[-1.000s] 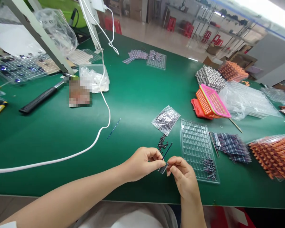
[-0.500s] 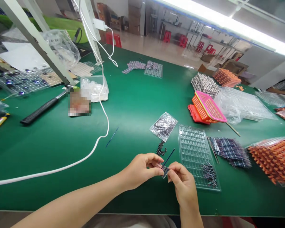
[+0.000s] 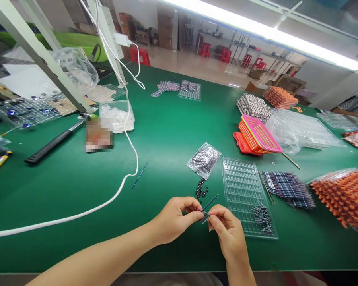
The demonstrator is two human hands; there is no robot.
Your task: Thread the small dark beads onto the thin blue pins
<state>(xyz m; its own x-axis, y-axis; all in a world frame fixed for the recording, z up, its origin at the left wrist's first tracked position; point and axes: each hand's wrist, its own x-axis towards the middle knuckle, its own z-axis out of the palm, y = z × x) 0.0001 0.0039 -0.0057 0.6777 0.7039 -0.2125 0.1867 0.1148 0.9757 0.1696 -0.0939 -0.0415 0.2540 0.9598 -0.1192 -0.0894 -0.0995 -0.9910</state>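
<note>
A green surface (image 3: 164, 147) carries, from left to right, a hammer (image 3: 52, 145), a loose blue strip (image 3: 139, 175) and then the work between two bare hands. The left hand (image 3: 177, 220) has its grip pinched on a small dark piece (image 3: 205, 217), above the surface; a thin dark strip (image 3: 211, 201) projects from the same place, its long axis slanting away and to the right. Black beads (image 3: 201, 190) lie just beyond the left fingertips. The right hand (image 3: 228, 226) brings thumb and forefinger together at the piece's right edge; whether its grip grasps that edge cannot be told. Farther right lie a clear tray (image 3: 243, 194) and a pile of striped strips (image 3: 288, 188).
</note>
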